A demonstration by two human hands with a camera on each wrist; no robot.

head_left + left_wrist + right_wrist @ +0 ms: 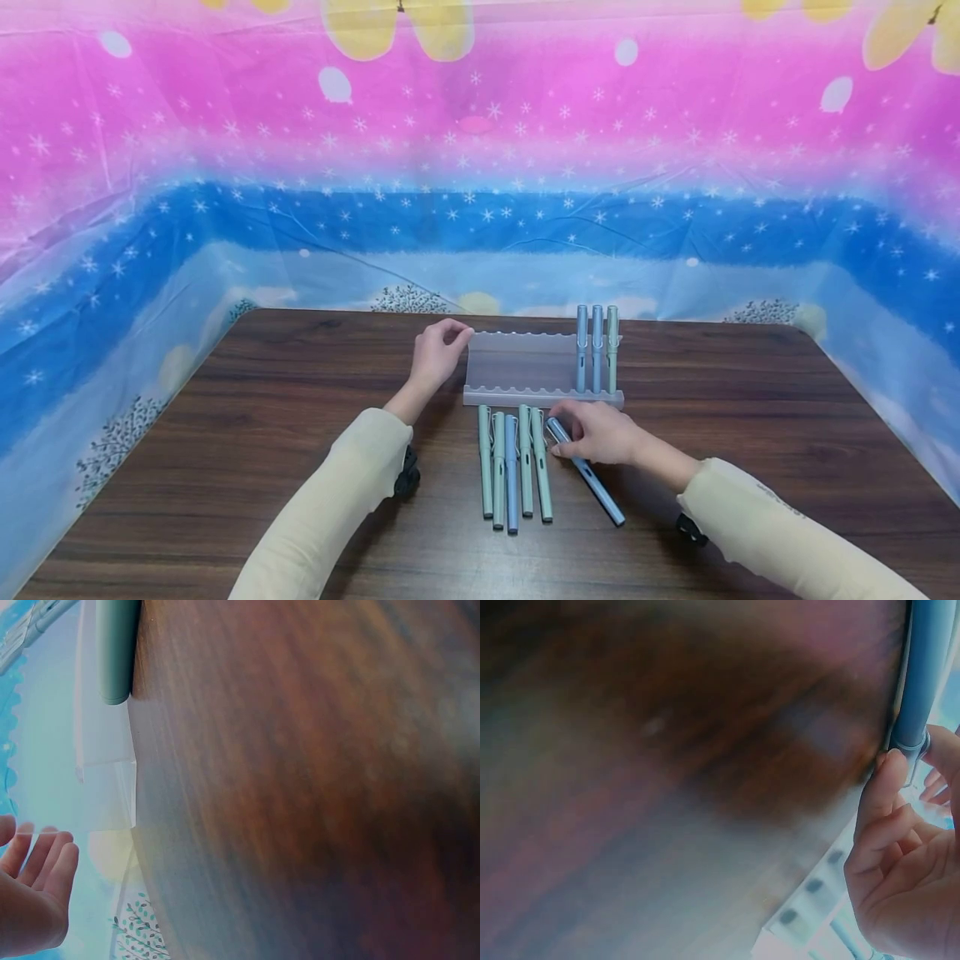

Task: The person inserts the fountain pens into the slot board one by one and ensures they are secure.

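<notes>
A clear plastic pen rack (521, 362) with scalloped edges stands toward the back of the table. My left hand (437, 357) pinches its upper left corner between thumb and fingers. Two blue pens (581, 358) and one green pen (612, 358) stand in the slots at its right end. In front of the rack, my right hand (603, 435) grips a blue pen (600, 490) near its clip end, thumb and fingers on either side. That pen slants, its other end pointing toward the near right. The right wrist view shows the fingertips (891, 769) around its barrel.
Left of the gripped pen, several green pens (487, 471) and one blue pen (512, 479) lie side by side on the brown wooden table (300, 467). A pink and blue patterned cloth (525, 221) hangs behind and along both sides of the table.
</notes>
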